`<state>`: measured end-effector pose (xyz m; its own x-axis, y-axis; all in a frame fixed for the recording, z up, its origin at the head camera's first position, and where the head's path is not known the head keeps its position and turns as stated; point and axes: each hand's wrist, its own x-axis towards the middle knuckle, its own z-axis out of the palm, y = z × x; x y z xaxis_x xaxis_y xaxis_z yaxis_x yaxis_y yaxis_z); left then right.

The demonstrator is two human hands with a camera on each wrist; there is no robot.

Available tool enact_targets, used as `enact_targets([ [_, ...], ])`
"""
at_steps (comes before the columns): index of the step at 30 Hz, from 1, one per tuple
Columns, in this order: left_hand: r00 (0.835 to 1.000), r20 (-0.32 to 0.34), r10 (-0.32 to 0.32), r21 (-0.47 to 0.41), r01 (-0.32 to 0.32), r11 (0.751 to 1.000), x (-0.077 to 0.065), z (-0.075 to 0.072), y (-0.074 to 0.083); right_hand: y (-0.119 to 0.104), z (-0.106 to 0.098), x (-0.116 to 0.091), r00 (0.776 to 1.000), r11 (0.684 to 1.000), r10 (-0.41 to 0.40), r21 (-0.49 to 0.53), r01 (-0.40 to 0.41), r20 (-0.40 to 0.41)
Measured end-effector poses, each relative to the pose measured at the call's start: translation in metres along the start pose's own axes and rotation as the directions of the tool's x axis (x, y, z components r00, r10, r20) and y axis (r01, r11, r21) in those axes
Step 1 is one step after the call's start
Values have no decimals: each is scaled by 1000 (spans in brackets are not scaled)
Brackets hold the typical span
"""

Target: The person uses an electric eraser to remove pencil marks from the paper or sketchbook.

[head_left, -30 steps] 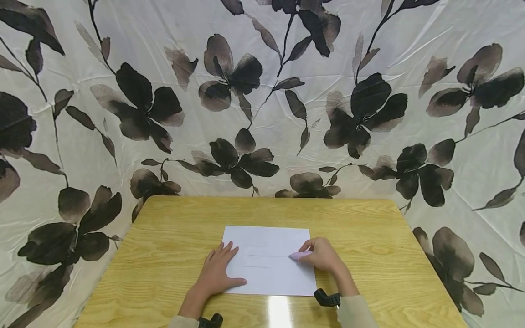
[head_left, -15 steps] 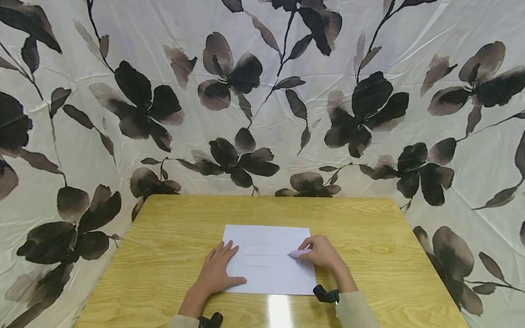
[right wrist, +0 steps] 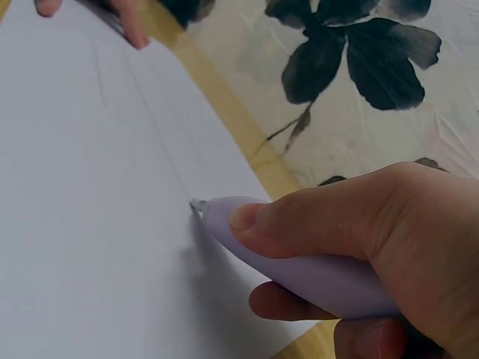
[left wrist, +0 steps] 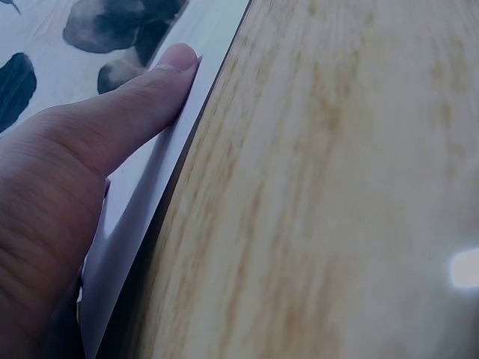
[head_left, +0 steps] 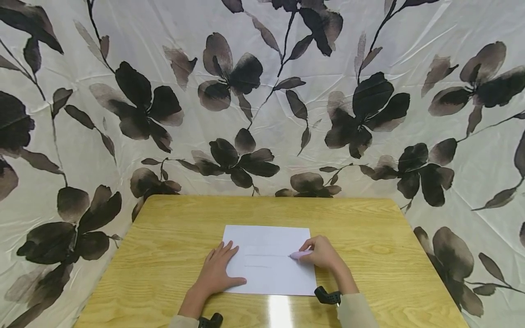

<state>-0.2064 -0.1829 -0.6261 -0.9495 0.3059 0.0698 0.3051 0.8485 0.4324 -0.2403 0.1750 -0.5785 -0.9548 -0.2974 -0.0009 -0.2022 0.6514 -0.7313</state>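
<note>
A white sheet of paper [head_left: 270, 280] lies on the table, bearing thin, faint horizontal lines. My left hand [head_left: 217, 271] rests flat over its left edge, fingers spread and thumb stretched along the near side. The left wrist view shows that thumb [left wrist: 146, 101] pressing near the paper's border. With thumb and fingers, my right hand [head_left: 324, 254] grips a chunky lavender pen-shaped tool [right wrist: 322, 280] at the paper's right side. Its short metal tip [right wrist: 197, 204] meets the sheet at the right end of the longer line. The tool's rear part is hidden in my palm.
The yellow wood-grain table [head_left: 164, 228] surrounds the sheet. A white floral cloth [head_left: 262, 118] hangs behind it and at both sides. Black wrist devices [head_left: 326, 296] sit on both wrists, and a bright reflection shines on the tabletop near the paper's front edge.
</note>
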Motion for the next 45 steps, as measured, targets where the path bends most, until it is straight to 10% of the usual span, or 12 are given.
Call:
enact_targets([
  [45,1000,-11,-1,16,1,1000,-1,3,-1,-4,0,4,1000,1000,2,-18,-2,17],
])
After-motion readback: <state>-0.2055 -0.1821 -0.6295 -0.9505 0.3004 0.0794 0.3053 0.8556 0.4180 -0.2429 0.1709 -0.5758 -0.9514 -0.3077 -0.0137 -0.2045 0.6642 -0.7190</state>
